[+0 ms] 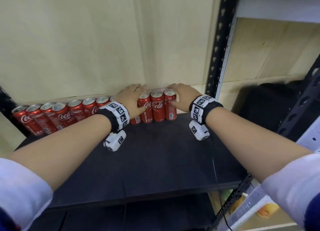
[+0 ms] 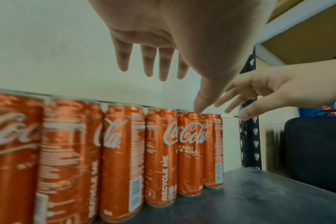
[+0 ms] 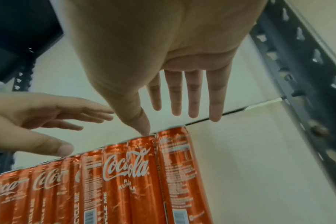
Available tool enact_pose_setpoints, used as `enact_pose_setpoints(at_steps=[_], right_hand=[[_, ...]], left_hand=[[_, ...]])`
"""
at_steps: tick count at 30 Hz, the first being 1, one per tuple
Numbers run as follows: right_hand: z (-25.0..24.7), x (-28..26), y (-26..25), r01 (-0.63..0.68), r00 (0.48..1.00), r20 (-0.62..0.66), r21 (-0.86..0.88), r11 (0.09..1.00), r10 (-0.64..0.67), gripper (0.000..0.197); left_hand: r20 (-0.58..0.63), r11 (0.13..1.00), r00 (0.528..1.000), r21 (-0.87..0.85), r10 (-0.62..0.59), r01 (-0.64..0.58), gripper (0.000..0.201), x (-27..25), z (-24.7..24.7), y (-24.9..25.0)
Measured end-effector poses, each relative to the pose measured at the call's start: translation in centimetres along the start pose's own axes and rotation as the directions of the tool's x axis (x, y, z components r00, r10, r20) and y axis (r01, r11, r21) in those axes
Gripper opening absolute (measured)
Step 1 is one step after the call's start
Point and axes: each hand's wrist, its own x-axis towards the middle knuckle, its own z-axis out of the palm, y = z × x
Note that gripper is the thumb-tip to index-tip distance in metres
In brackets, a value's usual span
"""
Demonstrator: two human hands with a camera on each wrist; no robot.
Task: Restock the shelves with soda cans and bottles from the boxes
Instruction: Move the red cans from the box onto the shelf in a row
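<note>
Both of my arms reach forward over a dark shelf board (image 1: 155, 161), each wrist wrapped in a black band carrying white blocks printed with black square markers. A row of red Coca-Cola cans (image 1: 74, 109) stands upright along the back edge of the board, packed side by side and pressed close to a pale cream back panel (image 1: 86, 40). My left hand (image 1: 133, 95) is above the cans a little left of the row's right end, its fingers straight and slightly spread, holding nothing; in the left wrist view the thumb tip hangs just over the can tops. My right hand (image 1: 183, 94) is at the row's right end, next to the last can (image 1: 170, 106), with its fingers also straight and spread and nothing held. In the right wrist view its thumb points down at the rims of the last two cans, but I cannot tell whether it touches them. My two hands are near each other but apart. A black perforated upright post (image 1: 218, 45) rises just right of the last can, and a dark bulky shape (image 1: 266, 106) sits beyond it.
</note>
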Motion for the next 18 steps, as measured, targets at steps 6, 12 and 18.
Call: enact_pose_setpoints(at_steps=[6,12,18], right_hand=[[-0.8,-1.6,-1.8,0.003,0.999,-0.031,-0.141,0.99,-0.007,0.07],[0.4,-5.2,-4.2,-0.051,0.994,-0.1,-0.149,0.988,0.036,0.075],[2.2,-9.5,-8.0,-0.132,0.981,-0.153,-0.056,0.99,0.122,0.079]], left_hand=[[-0.008,0.99,0.99,0.004,-0.143,0.143,0.089,-4.5,-3.2,-4.9],[0.018,0.959,0.96,-0.053,-0.278,0.279,0.093,-11.3,-4.4,-8.2],[-0.008,0.955,0.956,-0.062,-0.292,0.291,0.09,-18.1,-3.5,-10.7]])
